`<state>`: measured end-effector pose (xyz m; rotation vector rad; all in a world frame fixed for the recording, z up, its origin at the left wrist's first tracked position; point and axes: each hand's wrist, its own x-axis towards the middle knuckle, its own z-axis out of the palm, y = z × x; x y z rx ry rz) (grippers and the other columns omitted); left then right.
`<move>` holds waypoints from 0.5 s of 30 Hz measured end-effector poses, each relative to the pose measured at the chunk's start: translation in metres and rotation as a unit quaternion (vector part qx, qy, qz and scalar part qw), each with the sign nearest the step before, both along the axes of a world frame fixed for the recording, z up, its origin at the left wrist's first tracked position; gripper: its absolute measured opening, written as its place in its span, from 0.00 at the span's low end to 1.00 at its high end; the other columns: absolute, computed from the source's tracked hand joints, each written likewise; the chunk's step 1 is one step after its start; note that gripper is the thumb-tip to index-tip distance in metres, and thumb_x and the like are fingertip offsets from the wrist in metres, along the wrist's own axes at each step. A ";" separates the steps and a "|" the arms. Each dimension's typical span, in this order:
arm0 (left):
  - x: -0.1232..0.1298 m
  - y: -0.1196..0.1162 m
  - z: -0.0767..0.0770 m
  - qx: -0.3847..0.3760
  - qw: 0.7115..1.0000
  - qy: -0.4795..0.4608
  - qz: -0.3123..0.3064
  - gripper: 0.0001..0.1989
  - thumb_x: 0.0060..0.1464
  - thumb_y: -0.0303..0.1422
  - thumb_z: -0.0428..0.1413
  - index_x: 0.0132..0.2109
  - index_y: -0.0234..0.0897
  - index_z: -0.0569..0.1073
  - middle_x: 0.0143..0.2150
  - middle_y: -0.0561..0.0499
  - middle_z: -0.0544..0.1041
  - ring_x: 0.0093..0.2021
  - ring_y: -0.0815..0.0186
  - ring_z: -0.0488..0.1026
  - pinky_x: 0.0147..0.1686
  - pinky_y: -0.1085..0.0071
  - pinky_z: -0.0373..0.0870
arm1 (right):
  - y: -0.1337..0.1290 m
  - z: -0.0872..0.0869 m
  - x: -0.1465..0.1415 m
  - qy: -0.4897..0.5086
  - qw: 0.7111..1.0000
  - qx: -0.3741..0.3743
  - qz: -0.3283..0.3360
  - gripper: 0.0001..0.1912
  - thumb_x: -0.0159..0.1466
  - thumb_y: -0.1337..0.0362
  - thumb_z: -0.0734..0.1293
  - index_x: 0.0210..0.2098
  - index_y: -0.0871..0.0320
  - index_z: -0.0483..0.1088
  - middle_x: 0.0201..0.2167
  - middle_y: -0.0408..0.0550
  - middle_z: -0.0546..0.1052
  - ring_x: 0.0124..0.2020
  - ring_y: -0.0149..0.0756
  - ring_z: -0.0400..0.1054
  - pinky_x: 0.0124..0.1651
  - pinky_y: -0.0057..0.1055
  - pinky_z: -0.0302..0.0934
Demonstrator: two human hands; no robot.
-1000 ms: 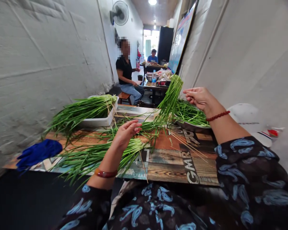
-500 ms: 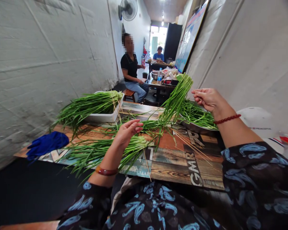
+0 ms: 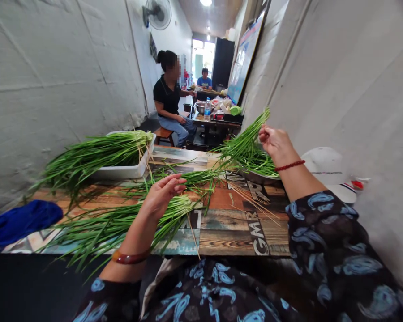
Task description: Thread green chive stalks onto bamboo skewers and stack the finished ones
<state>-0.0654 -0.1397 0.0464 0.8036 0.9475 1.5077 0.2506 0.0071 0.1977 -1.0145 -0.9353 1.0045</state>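
Note:
My right hand (image 3: 273, 142) pinches the edge of a bunch of garlic chives (image 3: 245, 136), just below its pale cut ends. The bunch tilts up over a metal pan (image 3: 260, 178) of loose chives (image 3: 257, 161). My left hand (image 3: 164, 192) hovers above the table, fingers loosely bent and nothing visible in them. Below and beside it lies a second bunch of chives (image 3: 121, 228), pale ends to the right. More loose chives (image 3: 201, 177) are strewn behind that hand.
A white tub (image 3: 121, 172) heaped with chives (image 3: 104, 154) stands at the left. Dry straws (image 3: 255, 201) lie on the patterned table (image 3: 228, 237). A blue glove (image 3: 27, 221) is at the left edge, a white cap (image 3: 325, 165) at the right. A person (image 3: 169, 98) sits beyond.
The view has swung right, so the scene sits further left. The raised bunch has dropped and leans lower over the pan, with my right hand now against it. My left hand looks much the same.

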 end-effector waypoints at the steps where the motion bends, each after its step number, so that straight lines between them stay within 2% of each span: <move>1: 0.000 0.000 0.000 0.001 1.000 0.000 0.001 0.25 0.39 0.38 0.71 0.45 0.32 0.77 0.39 0.43 0.83 0.33 0.66 0.79 0.37 0.70 0.74 | -0.001 0.001 -0.002 0.001 1.000 0.001 0.002 0.11 0.62 0.80 0.59 0.28 0.59 0.64 0.19 0.37 0.66 0.17 0.18 0.61 0.20 0.12 0.59; 5: -0.002 -0.004 0.001 0.002 1.000 -0.002 0.001 0.23 0.41 0.37 0.70 0.44 0.32 0.78 0.39 0.43 0.83 0.33 0.65 0.79 0.37 0.69 0.74 | -0.013 0.006 -0.013 -0.005 0.999 -0.010 0.035 0.11 0.63 0.79 0.59 0.29 0.59 0.66 0.19 0.36 0.66 0.18 0.20 0.61 0.20 0.13 0.58; 7: -0.004 -0.005 0.002 0.003 1.000 -0.003 0.003 0.22 0.41 0.37 0.69 0.44 0.32 0.78 0.38 0.44 0.83 0.33 0.66 0.79 0.39 0.69 0.74 | -0.026 0.008 -0.019 -0.024 0.998 -0.013 0.058 0.13 0.64 0.79 0.58 0.30 0.60 0.67 0.19 0.37 0.65 0.17 0.20 0.58 0.18 0.15 0.54; 10: -0.010 -0.005 0.004 0.018 1.000 -0.001 0.021 0.21 0.42 0.37 0.69 0.43 0.32 0.77 0.37 0.45 0.82 0.32 0.68 0.78 0.40 0.68 0.74 | -0.049 0.010 -0.026 -0.067 0.994 0.036 0.078 0.11 0.65 0.77 0.61 0.29 0.60 0.69 0.20 0.38 0.66 0.17 0.19 0.57 0.16 0.18 0.48; 15: -0.022 -0.007 0.010 0.038 0.997 0.026 0.056 0.20 0.43 0.38 0.68 0.42 0.33 0.78 0.36 0.46 0.82 0.32 0.68 0.78 0.38 0.71 0.74 | -0.088 0.009 -0.023 -0.126 0.984 0.051 0.115 0.11 0.63 0.78 0.62 0.29 0.59 0.71 0.21 0.39 0.65 0.15 0.17 0.51 0.17 0.24 0.36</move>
